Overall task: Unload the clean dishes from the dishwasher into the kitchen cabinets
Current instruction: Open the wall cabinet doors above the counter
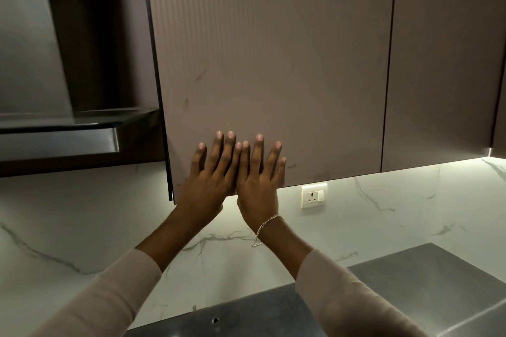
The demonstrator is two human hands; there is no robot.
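A brown ribbed upper cabinet door (273, 63) fills the middle of the view. My left hand (210, 172) and my right hand (258, 175) lie flat side by side against its lower edge, fingers spread and pointing up, holding nothing. The door's left edge stands slightly out from the cabinet body. My right wrist wears a thin chain bracelet. No dishes and no dishwasher are in view.
A second cabinet door (443, 63) hangs to the right. A steel range hood (54, 128) juts out at the left. Below is a lit white marble backsplash (397, 213) with a wall socket (314, 196), and a grey countertop (427, 276) at the bottom right.
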